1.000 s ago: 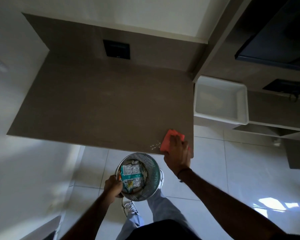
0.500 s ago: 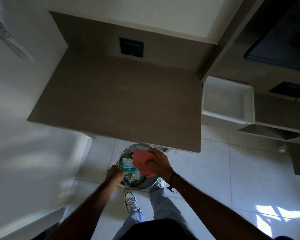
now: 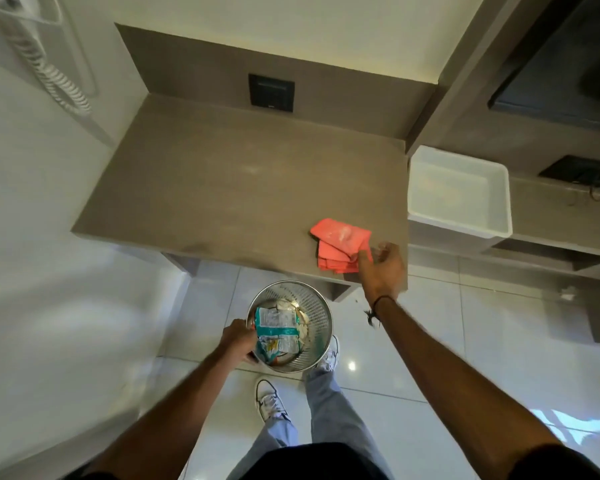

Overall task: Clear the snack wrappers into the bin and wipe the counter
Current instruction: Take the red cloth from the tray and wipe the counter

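Cloth point(image 3: 340, 249) beside right hand point(image 3: 383, 270) — white tray point(image 3: 499, 216) nearby.

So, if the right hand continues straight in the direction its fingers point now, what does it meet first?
Probably the folded red cloth on the counter. The right hand is open, and its fingers point up and left, already at the cloth's near edge. Whether they touch it is hard to tell.
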Available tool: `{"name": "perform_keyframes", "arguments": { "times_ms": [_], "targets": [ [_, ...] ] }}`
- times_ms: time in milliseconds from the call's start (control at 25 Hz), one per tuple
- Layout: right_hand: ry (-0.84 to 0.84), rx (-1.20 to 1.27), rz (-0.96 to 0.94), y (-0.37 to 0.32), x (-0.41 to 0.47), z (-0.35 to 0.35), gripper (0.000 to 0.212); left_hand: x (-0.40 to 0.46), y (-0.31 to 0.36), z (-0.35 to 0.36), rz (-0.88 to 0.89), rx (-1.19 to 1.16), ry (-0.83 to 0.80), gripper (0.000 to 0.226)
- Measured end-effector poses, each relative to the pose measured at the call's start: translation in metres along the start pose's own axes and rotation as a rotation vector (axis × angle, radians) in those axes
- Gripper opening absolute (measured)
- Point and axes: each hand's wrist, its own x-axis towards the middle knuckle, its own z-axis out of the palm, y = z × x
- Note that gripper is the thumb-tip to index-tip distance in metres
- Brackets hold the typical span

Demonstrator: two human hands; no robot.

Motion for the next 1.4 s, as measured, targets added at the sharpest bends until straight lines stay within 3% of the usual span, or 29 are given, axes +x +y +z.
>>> {"name": "perform_keyframes", "arguments": {
  "times_ms": [40,120,240,320,520,720,880,1120,1240,1400],
  "targets": [
    [0.024,-0.059,-0.046,0.019,-0.015,-0.002,0.025,0.002,-0.002,0.001,0.004,-0.005,0.010,0.033],
    [-0.117,-0.182,-0.089,0.063,-0.047,0.003,0.021,0.013,-0.010,0.004,0.016,0.012,0.020,0.032],
    [-0.454,-0.302,0.059,0.121,-0.071,0.028,0.039,0.040,-0.029,0.019,0.044,0.057,-0.035,0.031],
    [-0.566,-0.354,0.147,0.158,-0.064,0.056,0.041,0.068,-0.043,0.038,0.044,0.081,-0.018,0.032],
    [-0.522,-0.478,0.190,0.249,-0.038,0.130,0.040,0.156,-0.088,0.099,-0.003,0.139,0.028,0.034],
    [-0.501,-0.518,0.260,0.354,-0.024,0.215,0.034,0.256,-0.139,0.170,-0.210,-0.090,-0.011,0.044],
    [-0.559,-0.501,0.385,0.409,-0.009,0.247,0.043,0.301,-0.166,0.207,-0.285,-0.246,-0.092,0.053],
    [-0.642,-0.321,0.625,0.372,-0.008,0.210,0.048,0.254,-0.172,0.186,-0.204,-0.240,-0.198,0.034],
    [-0.653,-0.350,0.538,0.299,-0.022,0.169,0.041,0.184,-0.145,0.141,-0.161,-0.124,-0.213,0.055],
    [-0.720,-0.309,0.395,0.192,-0.043,0.099,0.034,0.091,-0.095,0.075,0.016,-0.136,-0.182,0.049]
  ]
}}
